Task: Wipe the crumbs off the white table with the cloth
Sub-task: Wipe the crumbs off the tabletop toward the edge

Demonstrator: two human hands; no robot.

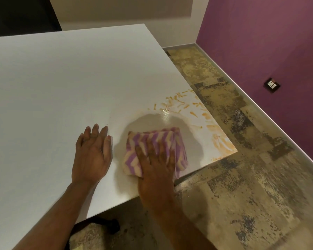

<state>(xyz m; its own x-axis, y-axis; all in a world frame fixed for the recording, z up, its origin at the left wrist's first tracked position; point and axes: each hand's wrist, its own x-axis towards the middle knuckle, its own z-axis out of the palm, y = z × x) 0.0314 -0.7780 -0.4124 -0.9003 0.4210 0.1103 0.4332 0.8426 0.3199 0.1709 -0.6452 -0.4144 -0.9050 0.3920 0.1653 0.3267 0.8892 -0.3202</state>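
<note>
A folded cloth (163,139) with purple and cream zigzag stripes lies on the white table (61,83) near its right front corner. My right hand (155,165) presses flat on top of the cloth, fingers spread over it. Beside it on the left, my left hand (92,152) rests flat on the bare tabletop, fingers apart, holding nothing. Orange crumbs and smears (184,103) are scattered beyond and to the right of the cloth, running along the table's right edge to the corner (222,143). A dull wiped patch surrounds the cloth.
The table's right and front edges drop to a mottled brown floor (242,177). A purple wall (269,42) with a switch plate (272,85) stands at the right. A dark object (105,224) lies under the front edge.
</note>
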